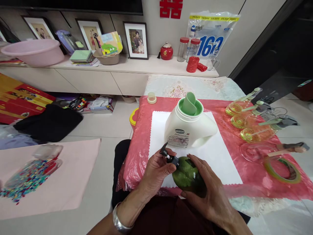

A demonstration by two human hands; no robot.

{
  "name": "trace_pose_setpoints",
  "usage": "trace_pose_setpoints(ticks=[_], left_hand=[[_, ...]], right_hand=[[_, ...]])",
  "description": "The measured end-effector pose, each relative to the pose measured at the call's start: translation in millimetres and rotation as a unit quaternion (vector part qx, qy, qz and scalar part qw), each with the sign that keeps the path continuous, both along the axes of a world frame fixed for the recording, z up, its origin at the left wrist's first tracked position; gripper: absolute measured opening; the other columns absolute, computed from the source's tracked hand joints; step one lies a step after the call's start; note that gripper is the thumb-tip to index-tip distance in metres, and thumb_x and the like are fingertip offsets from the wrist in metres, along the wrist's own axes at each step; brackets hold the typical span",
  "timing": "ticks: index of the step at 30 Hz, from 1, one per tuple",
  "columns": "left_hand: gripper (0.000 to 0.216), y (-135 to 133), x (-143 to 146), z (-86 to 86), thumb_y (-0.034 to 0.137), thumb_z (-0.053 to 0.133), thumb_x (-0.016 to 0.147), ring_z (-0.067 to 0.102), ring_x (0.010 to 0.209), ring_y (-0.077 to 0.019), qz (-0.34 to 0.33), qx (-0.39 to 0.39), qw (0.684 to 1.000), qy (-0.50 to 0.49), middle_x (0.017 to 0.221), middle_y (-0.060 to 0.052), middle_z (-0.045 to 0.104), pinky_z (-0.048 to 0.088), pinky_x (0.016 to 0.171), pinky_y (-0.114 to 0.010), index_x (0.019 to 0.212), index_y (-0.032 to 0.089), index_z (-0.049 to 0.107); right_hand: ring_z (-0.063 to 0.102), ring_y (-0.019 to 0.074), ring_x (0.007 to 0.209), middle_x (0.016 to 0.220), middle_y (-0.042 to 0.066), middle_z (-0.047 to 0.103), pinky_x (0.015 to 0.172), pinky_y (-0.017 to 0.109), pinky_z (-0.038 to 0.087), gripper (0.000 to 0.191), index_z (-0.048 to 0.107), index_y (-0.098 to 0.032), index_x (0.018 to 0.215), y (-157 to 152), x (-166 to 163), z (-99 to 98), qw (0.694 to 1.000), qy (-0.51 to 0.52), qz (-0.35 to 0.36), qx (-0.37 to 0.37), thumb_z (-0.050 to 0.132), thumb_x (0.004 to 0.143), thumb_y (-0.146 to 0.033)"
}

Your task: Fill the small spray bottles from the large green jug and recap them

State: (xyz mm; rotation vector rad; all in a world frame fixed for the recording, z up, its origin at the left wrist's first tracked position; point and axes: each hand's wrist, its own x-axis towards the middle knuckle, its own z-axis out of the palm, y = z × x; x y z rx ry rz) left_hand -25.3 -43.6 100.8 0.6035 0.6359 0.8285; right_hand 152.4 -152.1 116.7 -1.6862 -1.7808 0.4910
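Item under handling: a dark green round bottle (pixel 187 176), held at the near edge of the tabletop (pixel 142 140), partly above the person's lap and tilted with its neck to the left. It does not rest on the surface.

Its black pump head (pixel 168 157) sits at the neck. The left hand (pixel 156 171) is closed on the collar of the pump, thumb and forefinger pinching it. The right hand (pixel 210 191) grasps the bottle body from the right and below, fingers wrapped over the curved side.

Whether the collar is fully seated on the thread cannot be told from this view.

Judgement on the step: the work appears to be a twist at the pump collar. It goes best with the right hand holding the body fixed and the left hand alone turning. The collar should be square to the neck so the thread does not cross. The smooth, rounded body looks liable to slip, so a firm palm grip is advisable. Bringing the neck upright would limit spillage.

Surroundings: a white jug (pixel 188 130) with an open green spout stands just beyond on a white cloth (pixel 221 156). Clear yellow pump bottles (pixel 246 133) lie well to the right, with a tape roll (pixel 281 170) near them.
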Motion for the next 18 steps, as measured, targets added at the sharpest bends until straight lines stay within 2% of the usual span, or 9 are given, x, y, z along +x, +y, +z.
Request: trace_pose_setpoints(ticks=[3, 7, 9, 11, 14, 16, 18], left_hand=[[0.048, 3, -4, 4.6, 0.037, 0.102, 0.057, 0.063, 0.08, -0.0145, -0.002, 0.01, 1.0, 0.019, 0.086, -0.001, 0.074, 0.047, 0.078, -0.025, 0.097, 0.022, 0.08], [0.046, 5, -14, 13.3, 0.041, 0.092, 0.074, 0.065, 0.107, -0.0252, -0.034, 0.079, 0.996, 0.027, 0.111, -0.009, 0.076, 0.047, 0.097, -0.035, 0.114, 0.023, 0.078], [0.047, 4, -17, 16.1, 0.046, 0.09, 0.075, 0.062, 0.115, -0.0279, -0.03, 0.126, 0.991, 0.042, 0.12, -0.01, 0.072, 0.046, 0.1, -0.035, 0.114, 0.022, 0.078], [0.048, 4, -18, 17.7, 0.048, 0.094, 0.068, 0.061, 0.109, -0.0257, -0.001, 0.158, 0.985, 0.066, 0.114, -0.007, 0.07, 0.047, 0.094, -0.031, 0.106, 0.022, 0.079], [0.041, 6, -19, 20.2, 0.044, 0.098, 0.062, 0.06, 0.093, -0.0201, 0.028, 0.162, 0.981, 0.101, 0.094, -0.003, 0.067, 0.047, 0.083, -0.026, 0.092, 0.022, 0.081], [0.04, 7, -21, 23.4, 0.041, 0.098, 0.064, 0.061, 0.091, -0.02, 0.009, 0.148, 0.983, 0.109, 0.092, -0.004, 0.069, 0.047, 0.082, -0.026, 0.095, 0.021, 0.082], [0.046, 9, -23, 27.5, 0.039, 0.096, 0.067, 0.063, 0.092, -0.0209, -0.017, 0.135, 0.986, 0.1, 0.095, -0.005, 0.072, 0.048, 0.082, -0.027, 0.107, 0.022, 0.08]], right_hand=[[0.053, 0.0271, 0.131, 0.145, 0.011, 0.048, 0.108, 0.044, 0.054, 0.074, 0.032, -0.024, 0.157, 0, -4, 0.6, 0.999, 0.034, 0.002, -0.01, 0.065, 0.093, -0.039], [0.056, 0.0253, 0.129, 0.144, 0.01, 0.05, 0.107, 0.039, 0.055, 0.075, 0.032, -0.024, 0.157, -1, -8, 0.6, 0.998, 0.067, 0.003, 0.0, 0.066, 0.092, -0.039], [0.055, 0.0248, 0.13, 0.145, 0.01, 0.049, 0.107, 0.039, 0.055, 0.074, 0.031, -0.025, 0.158, -1, -10, -0.2, 0.998, 0.061, -0.005, 0.018, 0.066, 0.094, -0.041], [0.054, 0.0249, 0.131, 0.146, 0.009, 0.049, 0.109, 0.039, 0.054, 0.074, 0.031, -0.026, 0.158, -1, -12, -1.0, 0.998, 0.058, -0.005, 0.03, 0.065, 0.096, -0.044], [0.053, 0.0265, 0.133, 0.146, 0.011, 0.048, 0.111, 0.04, 0.052, 0.074, 0.034, -0.023, 0.158, 0, -15, -1.3, 0.996, 0.087, 0.009, 0.027, 0.067, 0.096, -0.048], [0.053, 0.0274, 0.134, 0.146, 0.012, 0.049, 0.112, 0.04, 0.052, 0.076, 0.036, -0.022, 0.157, 1, -15, -0.9, 0.991, 0.132, 0.02, 0.011, 0.068, 0.097, -0.052], [0.053, 0.0275, 0.133, 0.146, 0.012, 0.049, 0.113, 0.04, 0.051, 0.077, 0.037, -0.022, 0.158, 2, -15, -0.4, 0.984, 0.174, 0.027, -0.004, 0.068, 0.097, -0.057]])
